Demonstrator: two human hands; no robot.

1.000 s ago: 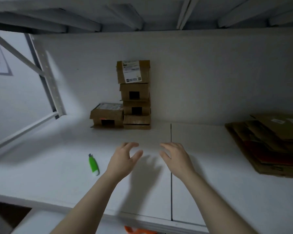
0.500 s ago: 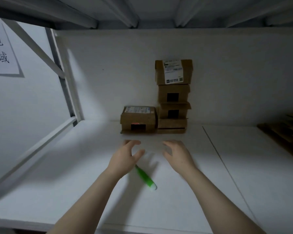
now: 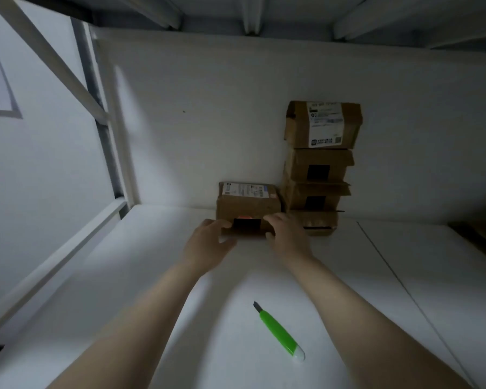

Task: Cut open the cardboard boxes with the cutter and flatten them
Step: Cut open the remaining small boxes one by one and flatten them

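my left grip (image 3: 208, 241) and right grip (image 3: 288, 234) clasp the small cardboard box (image 3: 247, 206) at its front corners | likely light, stiff, dentable | hold both sides

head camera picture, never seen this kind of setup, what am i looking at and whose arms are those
There is no machine here. The picture comes from a wide-angle camera worn on a person's head, looking forward and down, so the two bare arms are that person's own. The left hand and right hand grip the two ends of a small cardboard box standing on a white shelf surface near the back wall. To its right is a stack of similar boxes, the top one labelled. A green cutter lies untouched between the forearms, its dark blade tip pointing toward the boxes.
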